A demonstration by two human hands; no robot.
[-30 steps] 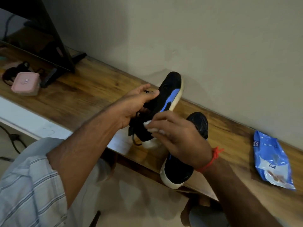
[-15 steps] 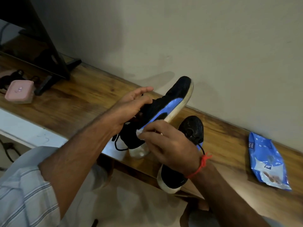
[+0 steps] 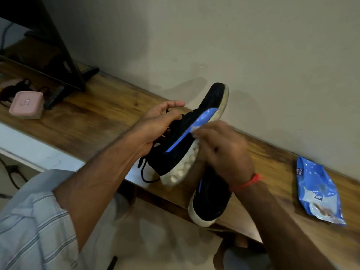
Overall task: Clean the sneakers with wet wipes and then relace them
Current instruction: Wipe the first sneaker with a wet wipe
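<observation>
1. Wooden shelf (image 3: pixel 93 117) runs along a plain beige wall (image 3: pixel 253 55), slanting from upper left down to lower right.
2. On its left end stand a dark angled stand (image 3: pixel 64 61), a pink box (image 3: pixel 26 105) and some dark cables just behind the box.
3. At the right end lies a blue pack of wet wipes (image 3: pixel 319 191), flat on the wood and well apart from the shoes.
4. The left hand (image 3: pixel 155 127) grips a black sneaker with a blue stripe (image 3: pixel 181 145) from the collar side, fingers curled round it, holding it above the shelf with the toe pointing up toward the wall.
5. A black lace (image 3: pixel 144 172) dangles from its heel end.
6. The right hand (image 3: pixel 224 151), with a red thread (image 3: pixel 251 181) at the wrist, pinches a white wipe (image 3: pixel 194 131) against the blue stripe near the white sole.
7. This hand and forearm cover much of the second sneaker (image 3: pixel 210 199), which rests on the shelf's front edge, heel overhanging.
</observation>
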